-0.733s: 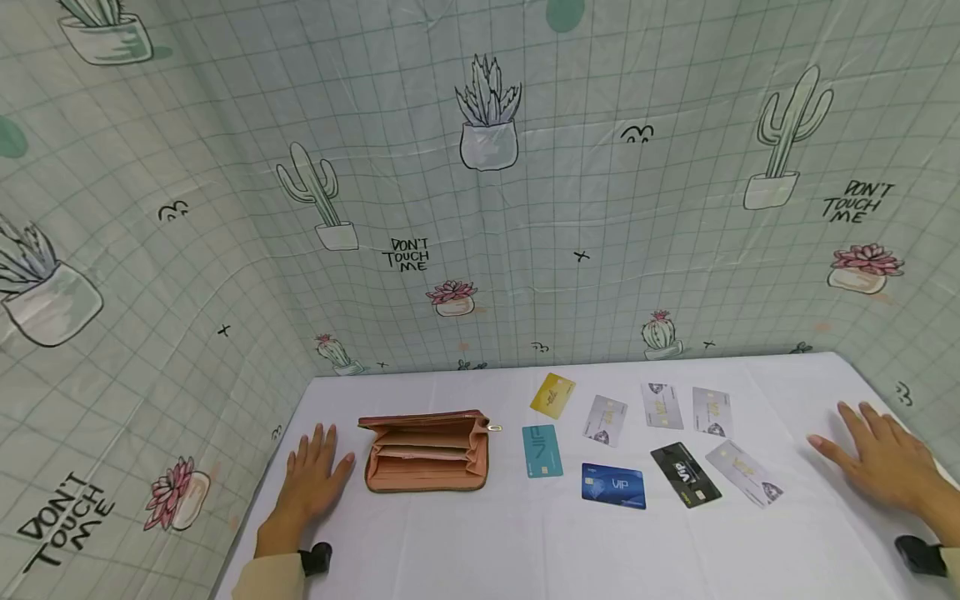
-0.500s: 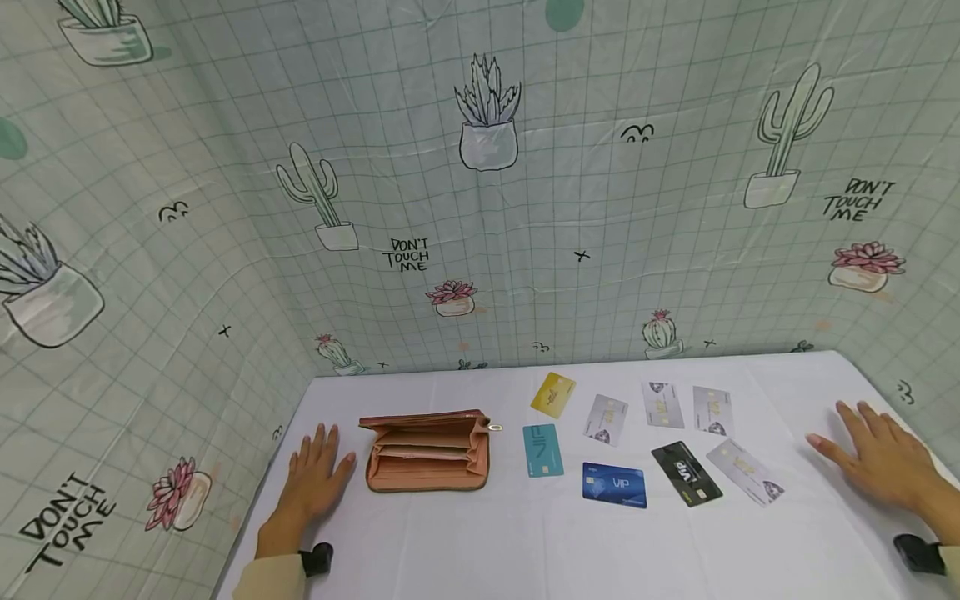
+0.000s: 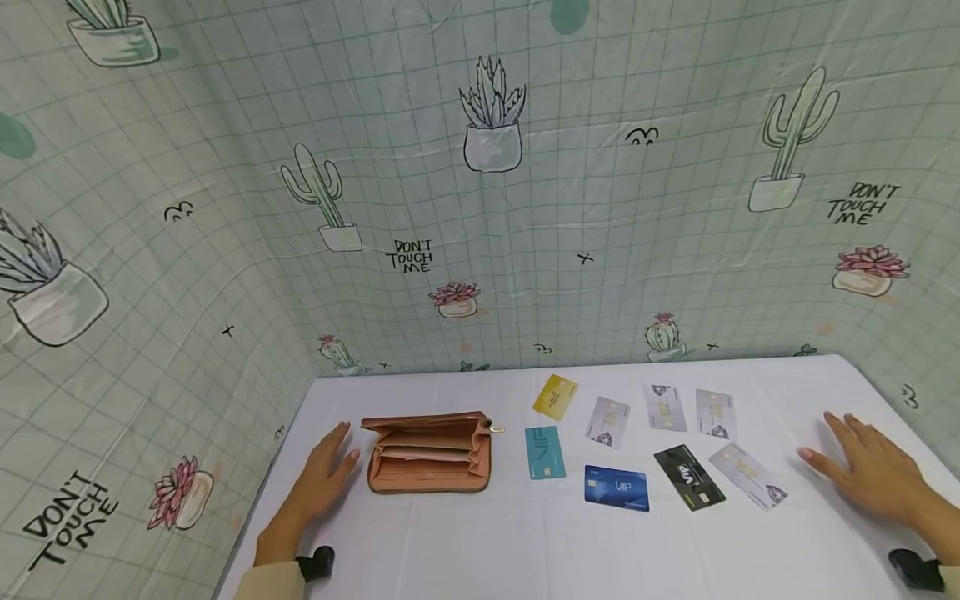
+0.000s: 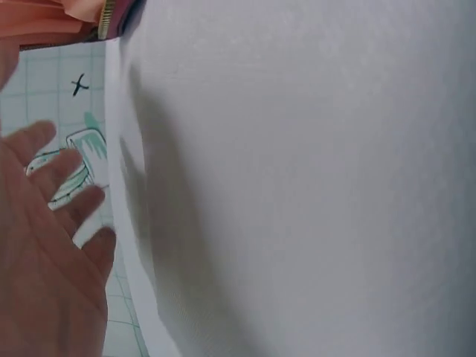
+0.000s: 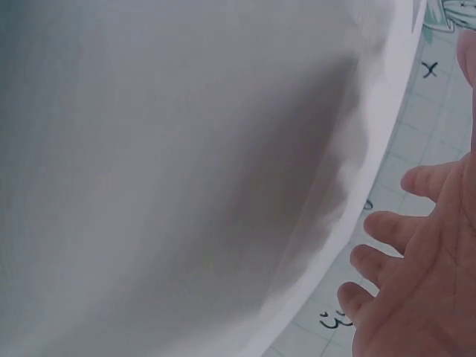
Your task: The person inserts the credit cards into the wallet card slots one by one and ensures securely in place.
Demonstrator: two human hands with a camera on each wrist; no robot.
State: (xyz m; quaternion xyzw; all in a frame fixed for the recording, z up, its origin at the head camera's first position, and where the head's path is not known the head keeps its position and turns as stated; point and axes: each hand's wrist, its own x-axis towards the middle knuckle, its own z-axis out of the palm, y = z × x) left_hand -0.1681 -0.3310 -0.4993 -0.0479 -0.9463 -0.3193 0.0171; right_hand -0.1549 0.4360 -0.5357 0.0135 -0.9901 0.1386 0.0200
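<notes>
My left hand (image 3: pixel 321 475) is just left of an unzipped tan wallet (image 3: pixel 429 477), holding nothing, its fingers loosely extended. In the left wrist view the hand (image 4: pixel 56 245) shows palm and fingertips above the white cloth, with the wallet's zipped corner (image 4: pixel 104 18) at the top. On the far right, my right hand (image 3: pixel 873 471) has its fingers spread and holds nothing. Nearest to it lies a silver card (image 3: pixel 748 475), beside a black VIP card (image 3: pixel 689 477). The right wrist view shows that hand's palm (image 5: pixel 424 290) with the fingers apart.
Between wallet and right hand lie a blue VIP card (image 3: pixel 617 488), a teal card (image 3: pixel 544 452), a yellow card (image 3: pixel 556 397) and more silver cards (image 3: pixel 664 407). A white cloth covers the table (image 3: pixel 465 550). Cactus-print fabric (image 3: pixel 555 208) stands behind and at the sides.
Both hands have lifted from their flat rest on the table. The left hand has turned onto its side; the right hand has shifted slightly left. The wallet and cards stay in place.
</notes>
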